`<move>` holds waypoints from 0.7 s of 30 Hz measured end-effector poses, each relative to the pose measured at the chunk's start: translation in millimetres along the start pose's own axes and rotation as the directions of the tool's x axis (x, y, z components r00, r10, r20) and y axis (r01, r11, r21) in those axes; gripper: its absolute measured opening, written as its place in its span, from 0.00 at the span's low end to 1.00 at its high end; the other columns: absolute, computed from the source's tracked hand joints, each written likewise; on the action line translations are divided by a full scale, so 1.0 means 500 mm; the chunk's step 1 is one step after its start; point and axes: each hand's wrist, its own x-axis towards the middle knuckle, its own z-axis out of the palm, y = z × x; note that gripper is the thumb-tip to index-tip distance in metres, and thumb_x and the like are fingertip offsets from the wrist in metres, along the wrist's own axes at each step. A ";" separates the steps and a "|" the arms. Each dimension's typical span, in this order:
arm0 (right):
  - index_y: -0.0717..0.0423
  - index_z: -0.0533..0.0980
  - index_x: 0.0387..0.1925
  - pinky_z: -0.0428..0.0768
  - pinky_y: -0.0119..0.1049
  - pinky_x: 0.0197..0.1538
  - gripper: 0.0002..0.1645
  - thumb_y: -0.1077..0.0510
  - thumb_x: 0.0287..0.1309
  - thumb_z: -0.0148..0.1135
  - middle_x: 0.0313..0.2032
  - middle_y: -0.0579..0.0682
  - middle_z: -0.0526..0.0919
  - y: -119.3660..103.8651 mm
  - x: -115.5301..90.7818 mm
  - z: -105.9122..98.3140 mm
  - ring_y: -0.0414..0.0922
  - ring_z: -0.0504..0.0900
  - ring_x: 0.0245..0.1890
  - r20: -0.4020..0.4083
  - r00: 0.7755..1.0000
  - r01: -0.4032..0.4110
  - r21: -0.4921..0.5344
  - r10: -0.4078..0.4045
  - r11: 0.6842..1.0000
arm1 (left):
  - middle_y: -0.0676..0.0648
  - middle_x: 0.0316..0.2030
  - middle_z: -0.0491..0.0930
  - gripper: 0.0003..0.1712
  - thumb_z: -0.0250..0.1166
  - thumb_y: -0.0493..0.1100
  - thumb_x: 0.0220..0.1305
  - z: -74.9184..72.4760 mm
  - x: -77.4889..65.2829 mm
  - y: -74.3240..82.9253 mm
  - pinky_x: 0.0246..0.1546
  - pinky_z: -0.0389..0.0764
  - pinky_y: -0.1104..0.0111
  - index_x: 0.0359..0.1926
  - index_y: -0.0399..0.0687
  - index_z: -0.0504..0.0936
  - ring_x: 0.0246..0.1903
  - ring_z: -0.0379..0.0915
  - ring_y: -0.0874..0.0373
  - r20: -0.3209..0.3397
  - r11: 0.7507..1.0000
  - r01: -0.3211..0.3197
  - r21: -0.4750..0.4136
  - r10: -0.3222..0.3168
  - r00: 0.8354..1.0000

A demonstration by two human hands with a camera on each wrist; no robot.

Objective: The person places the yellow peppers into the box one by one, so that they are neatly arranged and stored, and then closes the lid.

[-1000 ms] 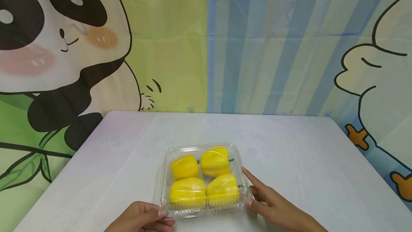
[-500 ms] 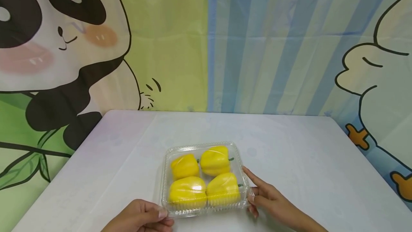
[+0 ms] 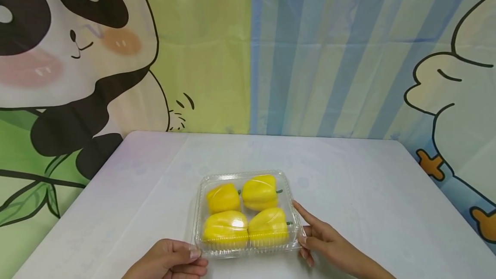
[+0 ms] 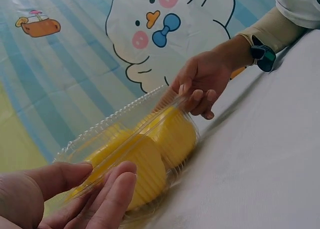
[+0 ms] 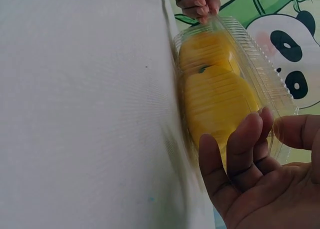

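Observation:
Several yellow bell peppers (image 3: 226,227) lie inside a lidded clear plastic container (image 3: 232,254) on the white table, some showing green stems. My left hand (image 3: 170,259) pinches the near left corner of its rim between thumb and fingers, as the left wrist view also shows with the peppers (image 4: 172,139) just beyond the fingertips. On the opposite side my right hand (image 3: 329,244) pinches the rim at the near right corner, index finger stretched along the side. In the right wrist view the lower fingers of my right hand (image 5: 270,184) curl loosely beside the container's wall.
A white table (image 3: 348,175) spreads around the container on all sides. Behind it hangs a printed cloth (image 3: 310,55) with stripes, a panda at the left and a white cartoon bird at the right. A dark watch (image 4: 263,55) is on the right wrist.
My right thumb has shifted slightly onto the container's rim, and more fingers show below it. The container has stayed almost in place, with my left hand still pinching its corner.

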 end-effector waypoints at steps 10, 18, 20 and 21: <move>0.48 0.39 0.78 0.81 0.35 0.32 0.43 0.64 0.71 0.49 0.29 0.49 0.76 0.000 -0.002 0.000 0.37 0.75 0.26 -0.029 1.000 0.001 -0.074 -0.003 0.997 | 0.39 0.38 0.85 0.15 0.63 0.42 0.67 -0.002 0.000 0.003 0.43 0.82 0.64 0.43 0.30 0.82 0.39 0.84 0.53 0.011 0.998 -0.028 0.048 0.027 1.000; 0.49 0.41 0.78 0.78 0.29 0.26 0.44 0.63 0.70 0.51 0.27 0.51 0.77 0.000 0.004 0.004 0.37 0.75 0.25 -0.065 0.998 -0.022 -0.075 0.017 0.997 | 0.40 0.35 0.86 0.13 0.64 0.41 0.66 0.005 -0.003 0.007 0.38 0.83 0.69 0.38 0.32 0.83 0.34 0.84 0.57 0.007 0.998 -0.030 0.063 0.029 1.000; 0.48 0.41 0.78 0.79 0.29 0.27 0.44 0.63 0.70 0.51 0.27 0.51 0.77 0.001 0.004 0.004 0.37 0.75 0.25 -0.066 0.997 -0.032 -0.054 0.028 0.998 | 0.40 0.34 0.86 0.13 0.63 0.41 0.66 0.004 -0.003 0.007 0.37 0.83 0.70 0.38 0.32 0.83 0.33 0.84 0.58 0.013 0.997 -0.029 0.076 0.028 1.000; 0.47 0.41 0.78 0.79 0.30 0.28 0.44 0.63 0.70 0.51 0.27 0.51 0.77 0.001 0.004 0.004 0.37 0.75 0.25 -0.065 0.997 -0.037 -0.041 0.035 0.998 | 0.40 0.34 0.86 0.13 0.63 0.42 0.67 0.003 -0.003 0.008 0.37 0.83 0.70 0.38 0.32 0.83 0.33 0.84 0.58 0.019 0.996 -0.025 0.082 0.023 1.000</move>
